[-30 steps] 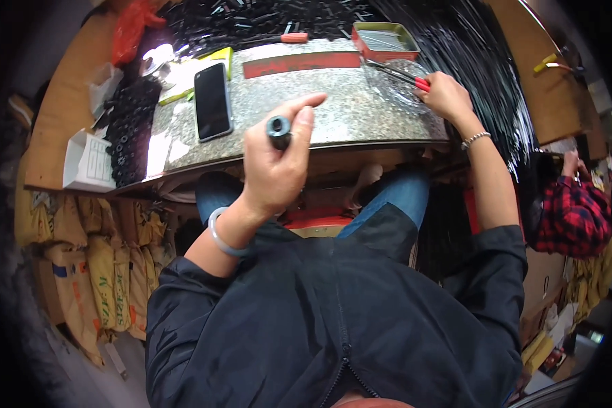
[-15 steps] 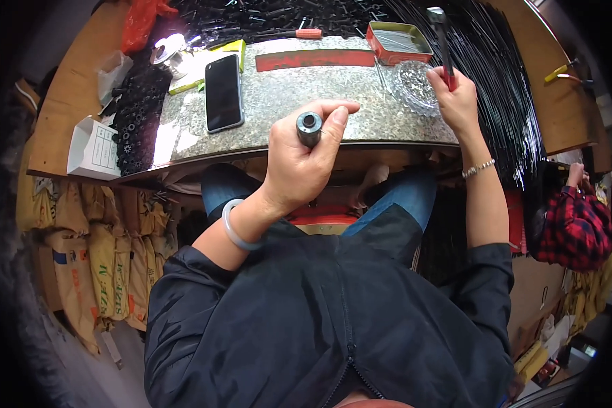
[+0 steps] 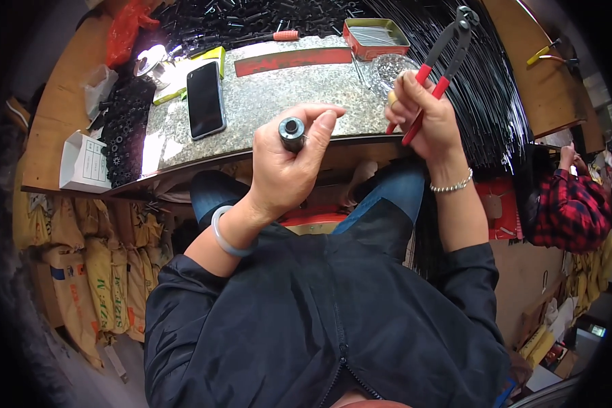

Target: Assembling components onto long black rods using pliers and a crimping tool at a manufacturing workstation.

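Observation:
My left hand [image 3: 283, 155] is closed around a dark metal cylinder [image 3: 292, 134] with a round hole in its end, held above the table's front edge. In my right hand [image 3: 430, 122] is a pair of pliers with red handles [image 3: 439, 83]; the dark jaws point up and away, and the handles stand apart. Just beyond that hand, a clear round dish [image 3: 387, 70] of small metal pieces is partly hidden by the fingers. A red tin [image 3: 377, 51] of thin metal pins stands behind the dish.
A phone [image 3: 205, 99] lies on the speckled slab [image 3: 272, 92], with a red strip [image 3: 294, 61] behind it. Black rods [image 3: 493, 88] cover the right side; dark parts [image 3: 248, 20] are heaped at the back. A white box [image 3: 85, 163] stands left. Another person [image 3: 568, 207] sits at the right.
My right hand has come nearer and turned, so the pliers now show side-on with handles spread. My left hand keeps the cylinder, with little movement. The whole view has shifted slightly.

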`<state>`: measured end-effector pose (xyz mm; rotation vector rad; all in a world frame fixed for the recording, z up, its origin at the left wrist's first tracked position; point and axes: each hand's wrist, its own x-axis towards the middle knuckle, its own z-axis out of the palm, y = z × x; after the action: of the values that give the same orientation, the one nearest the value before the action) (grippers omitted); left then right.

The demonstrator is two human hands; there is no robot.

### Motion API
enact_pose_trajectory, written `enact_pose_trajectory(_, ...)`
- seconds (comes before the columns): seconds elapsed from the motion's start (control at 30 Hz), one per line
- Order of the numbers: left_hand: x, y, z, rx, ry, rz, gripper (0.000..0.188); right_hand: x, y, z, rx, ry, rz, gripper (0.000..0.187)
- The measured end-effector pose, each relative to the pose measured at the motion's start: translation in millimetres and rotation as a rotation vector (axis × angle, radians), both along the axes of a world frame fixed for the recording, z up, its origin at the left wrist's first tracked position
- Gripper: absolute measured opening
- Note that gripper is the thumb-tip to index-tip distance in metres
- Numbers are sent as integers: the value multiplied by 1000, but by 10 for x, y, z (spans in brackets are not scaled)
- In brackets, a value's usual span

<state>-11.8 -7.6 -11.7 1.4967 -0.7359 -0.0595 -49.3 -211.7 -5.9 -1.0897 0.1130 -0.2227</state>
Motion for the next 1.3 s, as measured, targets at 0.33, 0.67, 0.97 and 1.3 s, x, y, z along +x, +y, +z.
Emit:
enact_pose_trajectory(0.33, -60, 7, 59, -65, -4, -119, 21, -325, 716, -46, -453, -402, -73, 11)
enact_pose_trajectory(0.67, -79, 55, 61, -62, -38, -59, 23, -182, 933, -72, -864, -965, -477, 22)
enact_pose_trajectory(0.97, -104, 40, 42, -128, -93, -96, 34, -96, 1037, -107, -847, -975, -559, 24)
enact_pose_trajectory(1.3, -68, 26, 21, -106, -5, -75, 24, -153, 924, -19, -1040, -886, -419, 20)
